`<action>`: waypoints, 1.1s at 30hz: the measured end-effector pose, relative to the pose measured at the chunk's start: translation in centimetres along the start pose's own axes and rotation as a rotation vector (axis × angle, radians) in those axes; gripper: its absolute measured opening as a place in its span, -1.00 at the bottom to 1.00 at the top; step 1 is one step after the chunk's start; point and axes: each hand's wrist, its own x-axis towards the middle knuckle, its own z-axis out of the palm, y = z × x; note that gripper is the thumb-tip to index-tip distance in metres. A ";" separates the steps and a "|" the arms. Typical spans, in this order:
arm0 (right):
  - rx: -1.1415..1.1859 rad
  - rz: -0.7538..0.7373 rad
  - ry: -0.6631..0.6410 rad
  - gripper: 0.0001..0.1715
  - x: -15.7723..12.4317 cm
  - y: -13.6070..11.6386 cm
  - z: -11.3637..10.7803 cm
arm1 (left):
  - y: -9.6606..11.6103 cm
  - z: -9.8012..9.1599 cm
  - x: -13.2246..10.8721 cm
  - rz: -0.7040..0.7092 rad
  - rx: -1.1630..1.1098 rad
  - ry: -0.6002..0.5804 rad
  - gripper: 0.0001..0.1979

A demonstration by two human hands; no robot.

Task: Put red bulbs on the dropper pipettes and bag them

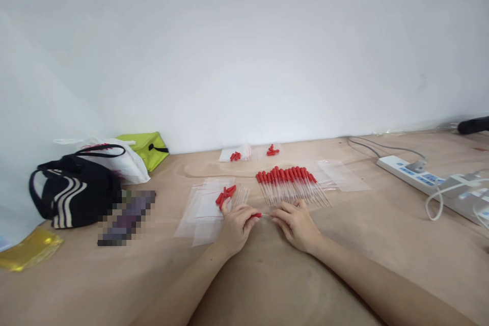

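Observation:
My left hand (237, 224) pinches a red rubber dropper bulb (259, 215) at the near middle of the table. Facing it, my right hand (295, 225) is closed on a thin clear dropper tube (266, 215), which meets the bulb's open end; how deep it sits I cannot tell. Just beyond my right hand lies a row of droppers (286, 183) with red bulbs on clear tubes. Several loose red bulbs (225, 194) rest on clear zip bags (204, 209) beyond my left hand, beside a few bare clear tubes (240, 196).
Two more small bulb piles lie on bags (226, 154) near the wall. Flat clear bags (346, 178) lie right of the row. A power strip (416, 177) with cords stands at right. At left are a black bag (76, 193), a green bag (153, 147) and a yellow packet (30, 249).

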 end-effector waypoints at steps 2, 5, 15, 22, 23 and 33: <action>0.006 -0.015 -0.022 -0.71 0.1 0.1 -0.1 | 0.1 -0.1 0.0 0.001 0.002 -0.012 -0.85; 0.020 -0.040 -0.036 -0.70 0.3 0.4 -0.2 | 0.2 -0.2 -0.1 0.021 0.004 -0.035 -0.82; -0.060 -0.076 0.011 -0.74 0.3 0.1 0.1 | 0.0 -0.1 -0.2 0.036 0.019 -0.040 -0.78; -0.014 -0.058 0.001 -0.73 0.1 -0.6 0.3 | 0.2 -0.2 -0.3 0.064 0.012 -0.064 -0.78; -0.010 -0.053 0.001 -0.73 0.1 -0.7 0.4 | 0.2 -0.1 -0.3 0.067 0.012 -0.069 -0.77; 0.062 -0.015 -0.042 -0.70 0.5 -1.4 0.7 | 0.3 -0.1 -0.3 0.132 0.055 -0.078 -0.79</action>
